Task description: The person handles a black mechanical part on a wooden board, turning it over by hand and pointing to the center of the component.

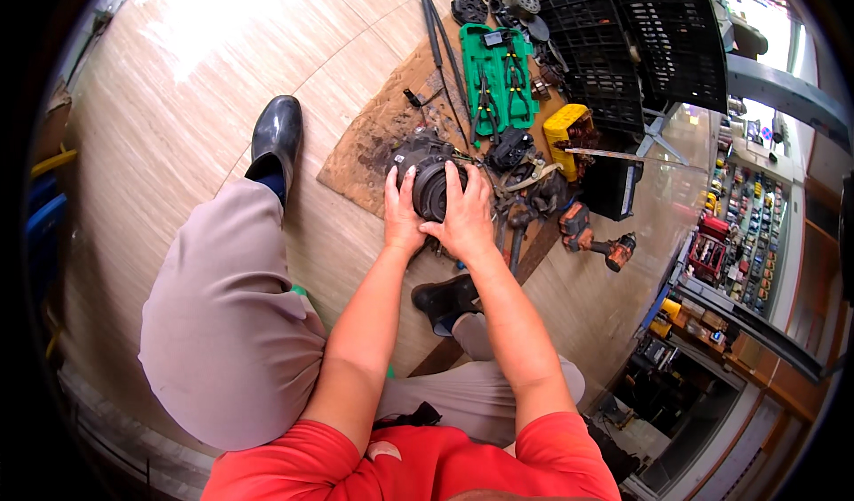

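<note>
Both my hands hold a greasy dark machine part with a black round pulley (431, 191), much like a car air-conditioning compressor. My left hand (404, 214) presses on its left side with the fingers pointing away from me. Around the right side curls my right hand (466, 213), its thumb reaching across toward the left hand. The part's underside is hidden. Beneath it lies a stained cardboard sheet (356, 165). Just right of my right hand are dark greasy parts (510, 149) and a hammer-like tool with a dark handle (517, 238).
A green tool case (522, 109) with pliers lies beyond the part. To the right are a yellow container (560, 133), an orange-black cordless drill (594, 236) and black crates (592, 65). Long thin rods (442, 52) lie at the far side. My boots (277, 136) flank the cardboard.
</note>
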A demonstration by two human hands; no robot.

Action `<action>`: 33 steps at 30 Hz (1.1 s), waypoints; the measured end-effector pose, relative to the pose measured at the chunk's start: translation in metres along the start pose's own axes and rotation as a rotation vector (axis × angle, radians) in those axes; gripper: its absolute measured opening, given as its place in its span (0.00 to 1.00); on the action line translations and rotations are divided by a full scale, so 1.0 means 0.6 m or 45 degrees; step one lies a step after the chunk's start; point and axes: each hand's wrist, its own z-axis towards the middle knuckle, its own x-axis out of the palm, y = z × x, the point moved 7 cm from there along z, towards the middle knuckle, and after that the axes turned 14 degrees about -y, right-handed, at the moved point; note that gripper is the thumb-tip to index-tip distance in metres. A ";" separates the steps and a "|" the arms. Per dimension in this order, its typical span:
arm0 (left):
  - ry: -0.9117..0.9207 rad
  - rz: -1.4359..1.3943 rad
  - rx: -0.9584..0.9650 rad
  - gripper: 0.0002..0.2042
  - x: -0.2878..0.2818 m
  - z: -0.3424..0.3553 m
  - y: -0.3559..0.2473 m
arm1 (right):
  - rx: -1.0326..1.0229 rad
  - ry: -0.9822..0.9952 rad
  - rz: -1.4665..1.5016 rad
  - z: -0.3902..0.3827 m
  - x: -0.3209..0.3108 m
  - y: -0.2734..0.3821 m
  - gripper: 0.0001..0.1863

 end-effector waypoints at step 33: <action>-0.015 0.030 0.137 0.57 -0.003 0.008 -0.013 | 0.219 0.331 0.060 -0.213 -0.233 -0.092 0.43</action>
